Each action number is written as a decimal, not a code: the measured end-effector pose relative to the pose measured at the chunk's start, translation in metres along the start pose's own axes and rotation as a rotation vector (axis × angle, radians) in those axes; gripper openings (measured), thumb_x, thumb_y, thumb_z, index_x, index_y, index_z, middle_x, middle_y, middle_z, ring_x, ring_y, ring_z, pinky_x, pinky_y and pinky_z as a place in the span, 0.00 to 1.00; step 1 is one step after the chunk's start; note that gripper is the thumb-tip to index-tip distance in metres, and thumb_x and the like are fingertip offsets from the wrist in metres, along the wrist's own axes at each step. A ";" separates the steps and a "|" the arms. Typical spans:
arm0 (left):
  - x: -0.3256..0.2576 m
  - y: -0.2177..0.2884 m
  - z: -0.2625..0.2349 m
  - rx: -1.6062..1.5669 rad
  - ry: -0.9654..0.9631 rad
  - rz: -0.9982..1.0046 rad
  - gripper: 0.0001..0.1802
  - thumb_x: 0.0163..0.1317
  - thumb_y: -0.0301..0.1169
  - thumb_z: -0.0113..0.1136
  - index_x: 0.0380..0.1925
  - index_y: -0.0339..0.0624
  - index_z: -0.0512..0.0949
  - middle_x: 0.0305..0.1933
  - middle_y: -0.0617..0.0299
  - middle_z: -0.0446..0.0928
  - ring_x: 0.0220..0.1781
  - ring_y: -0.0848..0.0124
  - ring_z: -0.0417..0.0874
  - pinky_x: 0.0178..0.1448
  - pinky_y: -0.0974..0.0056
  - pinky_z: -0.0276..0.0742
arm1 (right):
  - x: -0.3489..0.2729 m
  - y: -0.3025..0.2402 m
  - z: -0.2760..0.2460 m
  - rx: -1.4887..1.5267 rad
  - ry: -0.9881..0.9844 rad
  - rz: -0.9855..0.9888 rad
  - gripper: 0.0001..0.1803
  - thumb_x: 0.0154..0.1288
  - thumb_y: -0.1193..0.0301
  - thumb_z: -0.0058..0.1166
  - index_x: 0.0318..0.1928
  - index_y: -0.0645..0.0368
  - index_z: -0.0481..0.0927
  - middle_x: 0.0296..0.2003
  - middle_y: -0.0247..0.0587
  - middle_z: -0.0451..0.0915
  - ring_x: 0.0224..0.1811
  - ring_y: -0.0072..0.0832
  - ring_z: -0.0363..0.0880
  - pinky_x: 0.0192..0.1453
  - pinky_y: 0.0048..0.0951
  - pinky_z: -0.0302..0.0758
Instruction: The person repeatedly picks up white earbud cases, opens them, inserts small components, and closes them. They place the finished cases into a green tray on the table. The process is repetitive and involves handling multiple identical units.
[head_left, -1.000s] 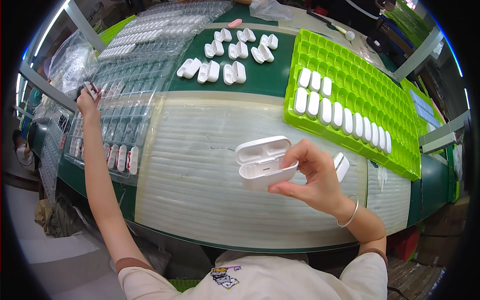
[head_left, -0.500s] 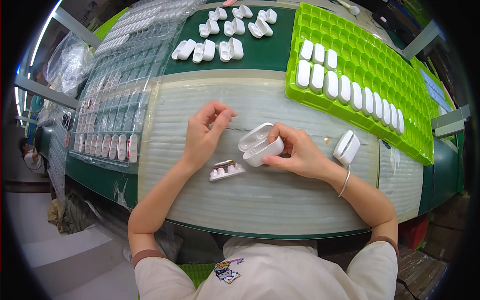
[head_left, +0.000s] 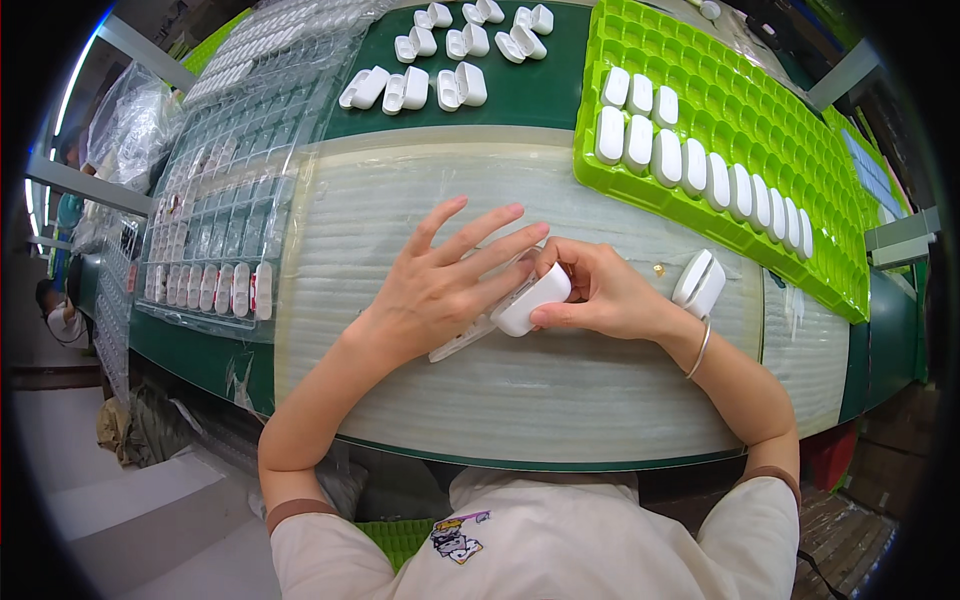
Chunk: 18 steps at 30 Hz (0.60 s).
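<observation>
My right hand grips a white earbud charging case between thumb and fingers over the middle of the mat. Spread wide, my left hand lies over the left side of that case with its fingers stretched out. The case's lid and inside are mostly hidden behind these fingers, and so is the left thumb. Under the left palm, a white insert piece lies on the mat, partly covered. Another white case, slightly parted, rests near my right wrist.
A green compartment tray at the right holds several white cases. Several opened cases stand at the back. Clear plastic trays with small white parts lie at the left. A tiny gold piece sits on the striped mat.
My left hand has moved right and down from beside the case to over it, and its curled fingers have spread. The right hand still holds the case, which has turned slightly.
</observation>
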<state>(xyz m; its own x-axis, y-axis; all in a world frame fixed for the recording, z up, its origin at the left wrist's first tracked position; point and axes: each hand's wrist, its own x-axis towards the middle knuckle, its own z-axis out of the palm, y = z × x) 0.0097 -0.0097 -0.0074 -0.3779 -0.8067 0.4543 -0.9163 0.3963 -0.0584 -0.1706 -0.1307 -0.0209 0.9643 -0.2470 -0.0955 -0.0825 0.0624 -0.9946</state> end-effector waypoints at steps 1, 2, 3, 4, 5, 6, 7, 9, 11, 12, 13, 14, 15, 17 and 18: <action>0.001 0.001 0.000 -0.011 0.018 -0.013 0.13 0.47 0.34 0.63 0.36 0.53 0.81 0.60 0.73 0.69 0.64 0.70 0.65 0.69 0.53 0.53 | 0.000 0.000 0.000 0.017 0.002 -0.001 0.17 0.54 0.71 0.62 0.41 0.63 0.72 0.37 0.41 0.79 0.39 0.22 0.78 0.44 0.24 0.77; 0.002 0.003 0.000 -0.022 0.036 -0.026 0.12 0.47 0.33 0.63 0.35 0.52 0.81 0.59 0.73 0.70 0.64 0.70 0.65 0.69 0.53 0.53 | 0.000 -0.001 0.001 0.049 0.003 0.009 0.17 0.54 0.71 0.62 0.41 0.63 0.72 0.36 0.40 0.79 0.39 0.21 0.77 0.43 0.23 0.76; 0.002 0.003 0.000 -0.030 0.054 -0.040 0.11 0.46 0.33 0.63 0.33 0.51 0.81 0.59 0.74 0.70 0.64 0.70 0.66 0.69 0.53 0.53 | -0.001 -0.003 0.002 0.079 0.003 0.018 0.16 0.54 0.72 0.62 0.41 0.63 0.72 0.36 0.39 0.78 0.39 0.20 0.77 0.43 0.23 0.75; 0.001 0.003 0.000 -0.042 0.069 -0.036 0.10 0.46 0.32 0.64 0.32 0.51 0.80 0.58 0.72 0.71 0.63 0.69 0.66 0.68 0.53 0.54 | -0.001 -0.005 0.002 0.110 0.004 0.028 0.16 0.54 0.72 0.62 0.40 0.63 0.72 0.36 0.39 0.78 0.38 0.20 0.76 0.43 0.22 0.75; 0.000 0.003 0.002 -0.053 0.084 -0.033 0.10 0.46 0.31 0.65 0.31 0.50 0.78 0.58 0.70 0.71 0.63 0.68 0.67 0.68 0.53 0.54 | 0.000 -0.004 0.001 0.085 -0.002 0.035 0.16 0.54 0.72 0.62 0.40 0.63 0.71 0.35 0.38 0.78 0.38 0.19 0.76 0.42 0.22 0.74; -0.001 0.002 0.003 -0.065 0.099 -0.028 0.09 0.46 0.31 0.65 0.29 0.49 0.77 0.58 0.69 0.71 0.63 0.67 0.67 0.67 0.54 0.55 | -0.001 -0.002 -0.001 0.060 -0.007 0.043 0.15 0.54 0.72 0.63 0.39 0.63 0.71 0.35 0.37 0.78 0.38 0.18 0.75 0.42 0.21 0.73; -0.001 0.001 0.003 -0.148 0.154 -0.081 0.09 0.46 0.31 0.65 0.28 0.49 0.76 0.57 0.67 0.72 0.62 0.67 0.68 0.65 0.55 0.57 | -0.001 -0.001 -0.002 0.035 -0.011 0.050 0.15 0.54 0.72 0.63 0.38 0.62 0.71 0.34 0.36 0.77 0.38 0.17 0.74 0.41 0.20 0.73; -0.002 -0.004 0.002 -0.313 0.265 -0.185 0.08 0.47 0.31 0.65 0.26 0.48 0.74 0.56 0.64 0.73 0.59 0.67 0.70 0.62 0.56 0.60 | -0.001 -0.003 -0.004 0.093 -0.016 0.054 0.15 0.54 0.73 0.63 0.38 0.62 0.70 0.34 0.35 0.77 0.37 0.16 0.73 0.40 0.20 0.72; -0.007 -0.012 0.001 -0.374 0.327 -0.197 0.11 0.46 0.29 0.66 0.25 0.48 0.72 0.53 0.62 0.75 0.53 0.66 0.73 0.56 0.59 0.62 | -0.001 -0.007 -0.004 0.126 -0.014 0.065 0.15 0.53 0.73 0.63 0.37 0.61 0.70 0.34 0.34 0.76 0.37 0.16 0.73 0.40 0.20 0.72; -0.010 -0.015 0.001 -0.405 0.359 -0.204 0.12 0.46 0.29 0.67 0.25 0.49 0.71 0.52 0.61 0.76 0.50 0.66 0.75 0.53 0.61 0.63 | -0.001 -0.009 -0.003 0.129 -0.012 0.076 0.16 0.53 0.73 0.63 0.37 0.61 0.70 0.35 0.34 0.76 0.37 0.16 0.73 0.41 0.20 0.72; -0.013 -0.017 0.001 -0.405 0.366 -0.176 0.11 0.48 0.29 0.66 0.26 0.49 0.71 0.51 0.62 0.77 0.48 0.66 0.76 0.51 0.62 0.63 | 0.000 -0.010 -0.002 0.133 -0.009 0.087 0.16 0.53 0.73 0.63 0.38 0.61 0.70 0.35 0.34 0.76 0.38 0.16 0.73 0.41 0.20 0.72; -0.016 -0.019 0.001 -0.403 0.372 -0.148 0.10 0.50 0.30 0.65 0.27 0.49 0.71 0.50 0.62 0.77 0.45 0.66 0.76 0.49 0.63 0.63 | -0.001 -0.010 -0.003 0.127 -0.010 0.083 0.16 0.53 0.73 0.63 0.38 0.60 0.70 0.35 0.34 0.76 0.38 0.16 0.73 0.41 0.20 0.72; -0.019 -0.021 0.002 -0.402 0.378 -0.120 0.09 0.51 0.30 0.64 0.27 0.49 0.71 0.49 0.62 0.78 0.43 0.66 0.77 0.47 0.65 0.63 | -0.001 -0.010 -0.003 0.122 -0.010 0.080 0.16 0.53 0.73 0.63 0.38 0.60 0.69 0.35 0.34 0.76 0.38 0.16 0.73 0.42 0.20 0.72; -0.025 -0.022 0.000 -0.397 0.373 -0.037 0.09 0.54 0.32 0.62 0.29 0.49 0.71 0.47 0.63 0.79 0.41 0.68 0.77 0.46 0.66 0.63 | -0.002 -0.008 -0.004 0.128 -0.008 0.070 0.16 0.53 0.73 0.63 0.37 0.60 0.69 0.36 0.35 0.76 0.38 0.17 0.73 0.43 0.20 0.73; -0.027 -0.021 0.000 -0.393 0.369 0.004 0.09 0.55 0.33 0.62 0.30 0.49 0.71 0.46 0.63 0.80 0.39 0.68 0.77 0.46 0.67 0.62 | -0.001 -0.007 -0.004 0.140 -0.006 0.064 0.15 0.54 0.73 0.63 0.37 0.60 0.69 0.36 0.36 0.76 0.38 0.17 0.74 0.43 0.21 0.73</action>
<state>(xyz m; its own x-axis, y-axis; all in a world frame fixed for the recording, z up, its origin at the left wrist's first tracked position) 0.0393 0.0039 -0.0181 -0.2442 -0.6257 0.7409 -0.7694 0.5900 0.2447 -0.1722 -0.1348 -0.0144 0.9598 -0.2322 -0.1575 -0.1080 0.2123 -0.9712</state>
